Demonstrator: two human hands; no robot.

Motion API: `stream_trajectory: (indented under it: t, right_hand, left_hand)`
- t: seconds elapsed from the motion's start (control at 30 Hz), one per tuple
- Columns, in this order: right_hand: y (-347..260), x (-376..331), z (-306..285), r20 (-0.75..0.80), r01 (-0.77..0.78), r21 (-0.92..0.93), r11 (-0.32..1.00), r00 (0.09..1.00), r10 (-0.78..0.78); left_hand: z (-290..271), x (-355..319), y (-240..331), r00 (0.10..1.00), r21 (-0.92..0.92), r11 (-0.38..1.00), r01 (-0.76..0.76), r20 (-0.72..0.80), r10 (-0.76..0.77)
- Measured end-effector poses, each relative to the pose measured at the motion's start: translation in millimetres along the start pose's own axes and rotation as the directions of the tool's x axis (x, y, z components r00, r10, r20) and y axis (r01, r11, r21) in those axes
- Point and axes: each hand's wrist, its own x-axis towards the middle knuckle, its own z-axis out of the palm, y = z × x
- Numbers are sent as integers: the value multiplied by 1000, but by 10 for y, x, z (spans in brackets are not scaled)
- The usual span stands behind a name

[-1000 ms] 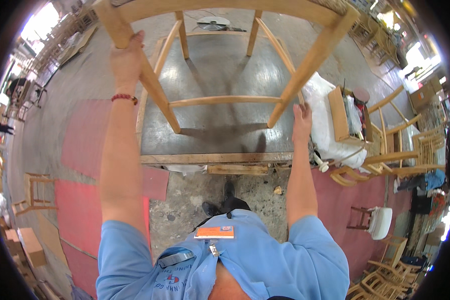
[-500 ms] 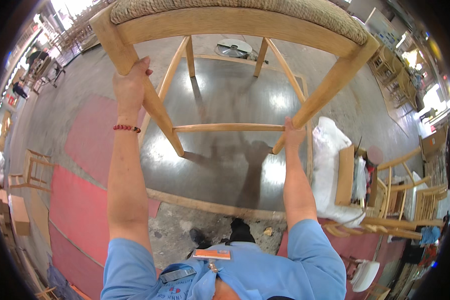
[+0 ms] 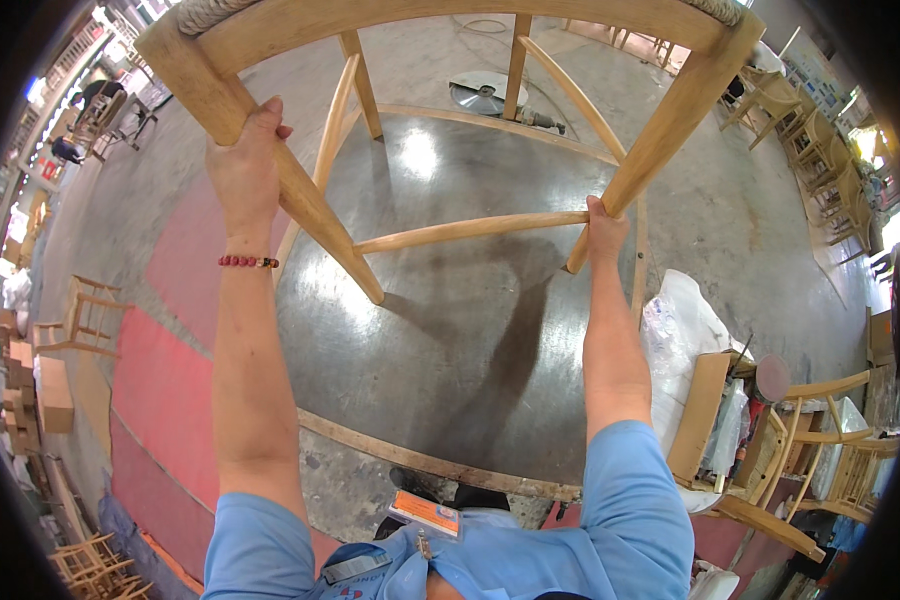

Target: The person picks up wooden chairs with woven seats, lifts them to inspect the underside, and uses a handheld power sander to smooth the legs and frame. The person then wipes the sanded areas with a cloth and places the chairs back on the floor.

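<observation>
In front of me is a light wooden chair (image 3: pixel 450 22) with a woven cord seat, whose edge just shows at the top. My left hand (image 3: pixel 245 165) is wrapped round the chair's left near leg, below the seat rail. Lower down, my right hand (image 3: pixel 606 228) grips the right near leg where the cross rung (image 3: pixel 470 230) joins it. The chair's legs are over a dark, shiny metal sheet (image 3: pixel 440 370) with a wooden border. Whether every foot touches the sheet, I cannot tell.
Beyond the sheet lies a circular saw (image 3: pixel 482 97). To my right are white wrapping (image 3: pixel 675 325), an open cardboard box (image 3: pixel 698 420) and wooden chair frames (image 3: pixel 800 440). Red matting (image 3: pixel 165 400) covers floor at left, with a small stool (image 3: pixel 78 318) beside it. A person (image 3: pixel 95 95) is at the far left.
The chair has tilted and turned slightly: its right side is higher and farther right, and the seat has moved up out of view. Both hands keep hold and have shifted with it.
</observation>
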Motion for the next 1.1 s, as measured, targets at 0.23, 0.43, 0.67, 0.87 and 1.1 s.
stream_trajectory:
  t: [0.23, 0.43, 0.67, 0.87, 1.1]
  right_hand:
    - [-21, 82, 4, 2, 17, -58, 998, 1000, -17]
    - [16, 179, 22, 12, 7, -35, 999, 1000, -7]
    - [-11, 214, 29, 18, -15, -26, 1000, 1000, 16]
    - [-12, 307, 58, 36, -3, -53, 999, 999, 5]
    - [-94, 387, 74, 124, -23, -108, 994, 992, 36]
  left_hand:
    - [36, -30, 73, 1000, -7, 1000, 11, 3, -11]
    - [74, -53, 87, 1000, 9, 1000, -8, 2, 8]
    - [76, -85, 100, 1000, -12, 1000, -13, -8, 13]
    - [151, -141, 176, 1000, 49, 999, -17, -25, 18]
    - [185, -187, 227, 993, 134, 985, 105, -64, -97]
